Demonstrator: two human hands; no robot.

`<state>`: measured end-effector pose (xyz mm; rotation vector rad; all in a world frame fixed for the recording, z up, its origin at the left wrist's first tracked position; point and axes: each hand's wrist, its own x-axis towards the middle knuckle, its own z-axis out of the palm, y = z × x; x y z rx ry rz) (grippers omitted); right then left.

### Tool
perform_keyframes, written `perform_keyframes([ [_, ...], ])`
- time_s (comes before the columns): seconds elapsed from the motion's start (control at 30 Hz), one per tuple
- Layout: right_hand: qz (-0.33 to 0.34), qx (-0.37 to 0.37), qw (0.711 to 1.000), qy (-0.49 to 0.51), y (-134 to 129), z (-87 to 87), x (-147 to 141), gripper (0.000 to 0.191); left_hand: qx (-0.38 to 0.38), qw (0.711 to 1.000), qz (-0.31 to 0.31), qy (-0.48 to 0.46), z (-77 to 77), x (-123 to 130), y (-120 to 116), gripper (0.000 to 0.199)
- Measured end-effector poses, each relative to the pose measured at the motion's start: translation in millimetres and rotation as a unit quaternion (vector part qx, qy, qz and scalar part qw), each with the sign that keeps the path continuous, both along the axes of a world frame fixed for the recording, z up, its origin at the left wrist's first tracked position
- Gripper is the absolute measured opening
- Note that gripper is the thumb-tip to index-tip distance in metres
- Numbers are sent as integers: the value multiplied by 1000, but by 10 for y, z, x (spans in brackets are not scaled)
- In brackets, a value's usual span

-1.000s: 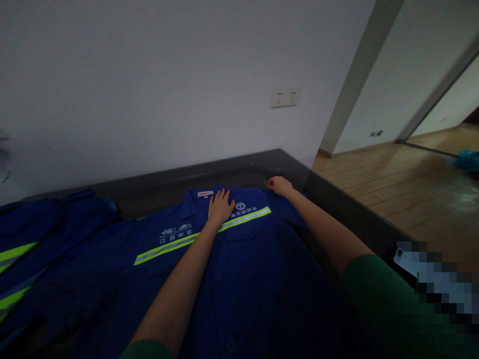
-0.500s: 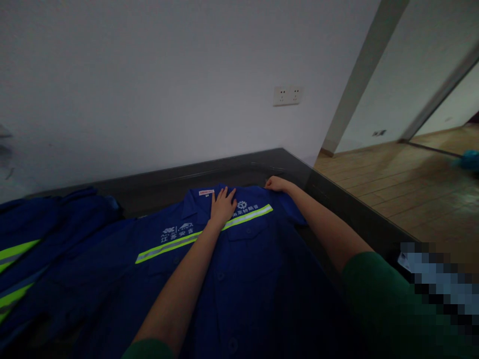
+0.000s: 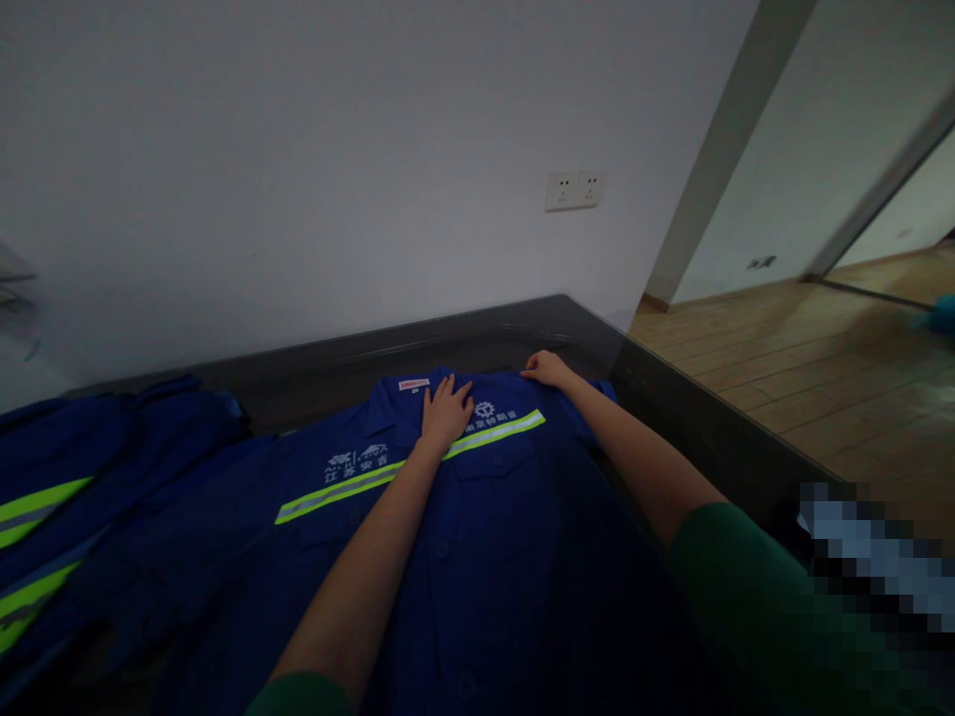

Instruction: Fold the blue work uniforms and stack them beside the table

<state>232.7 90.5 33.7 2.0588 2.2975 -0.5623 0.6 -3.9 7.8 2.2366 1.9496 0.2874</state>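
Note:
A dark blue work jacket (image 3: 492, 527) lies front side up, its collar toward the wall. A yellow-green and silver reflective stripe crosses its chest, with white printed logos above. My left hand (image 3: 448, 410) rests flat on the jacket beside the collar, fingers spread. Up at the shoulder seam on the right, my right hand (image 3: 546, 369) pinches the jacket's fabric between thumb and fingers. The sleeve on that side is partly hidden behind my right forearm.
More blue garments (image 3: 141, 428) with reflective stripes lie at the left. The dark table (image 3: 589, 333) has a raised edge against the white wall. A double socket (image 3: 574, 190) is on the wall. Wooden floor (image 3: 821, 348) lies to the right.
My right hand has shifted slightly left along the jacket's shoulder, and the sleeve beside it lies differently. My left hand stays in place on the jacket.

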Motion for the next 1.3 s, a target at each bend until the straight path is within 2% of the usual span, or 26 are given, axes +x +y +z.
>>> perform_keyframes([
  [0.13, -29, 39, 998, -25, -106, -27, -36, 21, -3, 1000, 4, 6, 7, 7, -8, 45],
  [0.23, -37, 90, 994, -48, -213, 20, -116, 23, -5, 1000, 5, 7, 10, 10, -6, 45],
  [0.3, -29, 132, 989, -56, -290, 63, -215, 27, -5, 1000, 4, 5, 8, 11, -2, 45],
  [0.37, 9, 155, 986, -54, -380, 80, -329, 31, -6, 1000, 3, 5, 5, 13, 1, 46],
  [0.47, 93, 120, 987, -44, -538, 19, -436, 39, -7, 1000, 2, 7, 2, 15, 2, 46],
  [0.53, 123, 87, 988, -41, -622, -62, -416, 42, -10, 1000, 4, 7, 3, 15, 0, 46],
  [0.67, 151, 52, 987, -35, -629, -199, -219, 51, -17, 1000, 3, 6, 0, 11, -2, 46],
  [0.8, 152, 39, 987, -27, -501, -234, -36, 52, -14, 1000, 2, 4, -26, 1, 7, 47],
  [0.87, 137, 58, 989, -20, -455, -216, 11, 50, -13, 1000, 3, 3, -38, -2, 12, 47],
  [1.03, 9, 128, 992, 4, -388, -111, 2, 33, -17, 1000, 6, 2, -40, 3, 22, 47],
  [1.17, -34, 120, 992, 6, -301, -80, -99, 21, -16, 1000, 3, 7, -33, 9, 21, 47],
  [1.3, -66, 102, 993, 3, -229, -132, -184, 17, -11, 1000, 2, 3, -32, 10, 15, 47],
])
